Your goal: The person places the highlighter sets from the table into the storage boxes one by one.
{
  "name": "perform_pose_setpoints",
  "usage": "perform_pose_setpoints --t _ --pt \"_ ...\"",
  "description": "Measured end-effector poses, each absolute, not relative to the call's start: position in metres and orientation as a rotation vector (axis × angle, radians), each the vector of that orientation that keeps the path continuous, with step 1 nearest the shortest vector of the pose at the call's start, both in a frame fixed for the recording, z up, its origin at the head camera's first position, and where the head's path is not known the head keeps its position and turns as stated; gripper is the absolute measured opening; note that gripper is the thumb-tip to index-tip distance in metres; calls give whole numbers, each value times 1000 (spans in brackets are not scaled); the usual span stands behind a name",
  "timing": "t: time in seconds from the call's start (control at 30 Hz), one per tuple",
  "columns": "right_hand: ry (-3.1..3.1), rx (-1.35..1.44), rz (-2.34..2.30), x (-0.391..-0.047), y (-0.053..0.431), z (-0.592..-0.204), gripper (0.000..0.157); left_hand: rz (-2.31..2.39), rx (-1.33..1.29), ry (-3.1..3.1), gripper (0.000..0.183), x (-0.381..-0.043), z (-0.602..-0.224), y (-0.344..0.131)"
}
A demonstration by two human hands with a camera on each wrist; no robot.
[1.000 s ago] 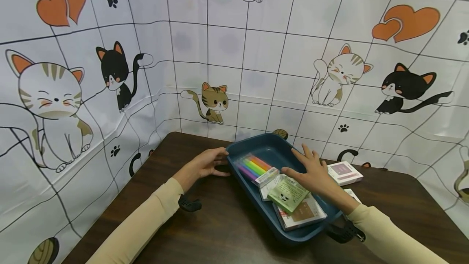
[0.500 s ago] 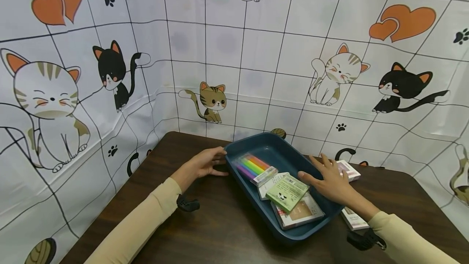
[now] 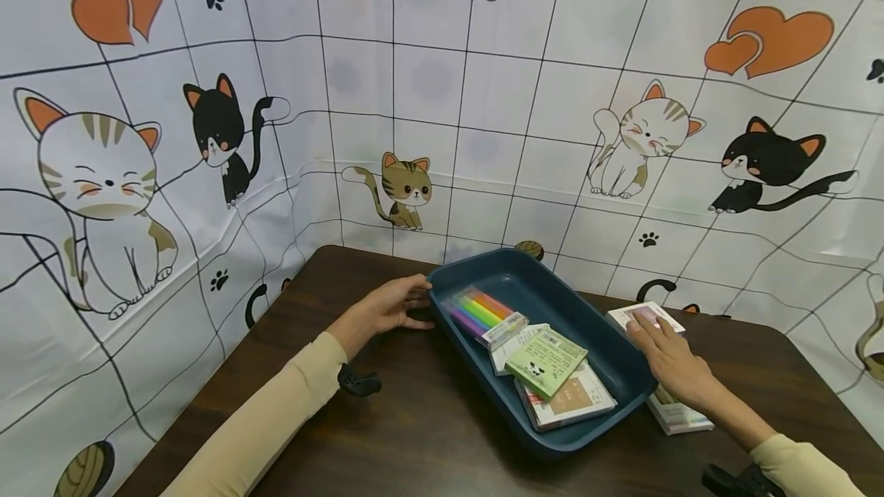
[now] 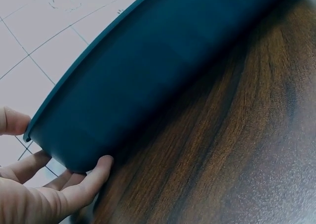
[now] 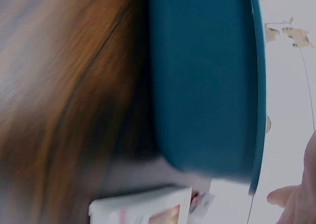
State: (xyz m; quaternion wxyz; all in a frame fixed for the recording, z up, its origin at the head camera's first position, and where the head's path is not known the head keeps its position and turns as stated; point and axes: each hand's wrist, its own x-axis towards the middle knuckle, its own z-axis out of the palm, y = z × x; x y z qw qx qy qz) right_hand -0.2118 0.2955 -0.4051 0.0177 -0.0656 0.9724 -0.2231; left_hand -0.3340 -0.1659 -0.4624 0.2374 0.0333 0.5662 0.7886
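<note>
A deep blue plastic tray stands slanted across the dark wooden table. My left hand holds its far left corner from outside, one finger at the rim and the thumb low against the wall. Inside lie a clear pack of coloured highlighters, a green packet and white packets beneath it. To the right of the tray, my right hand reaches with extended fingers over a white box, fingertips overlapping its purple label. Another white box lies partly hidden under that hand.
The dark table runs back to a white curtain printed with cats and grid lines. The curtain also borders the left side. Black wrist straps sit at both sleeves.
My right hand has moved from above the tray, out over its right rim, to the white boxes on the table. The left hand and tray have stayed in place.
</note>
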Motion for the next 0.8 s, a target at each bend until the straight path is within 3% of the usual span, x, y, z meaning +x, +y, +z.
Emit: perform_pose_setpoints --t 0.33,0.8 --pt "3020 -416 -1020 -194 343 -416 61 2163 86 1564 18 -333 -460 -164" --pt "3011 -220 -740 -181 371 -442 69 2158 80 1599 18 -331 -460 -163"
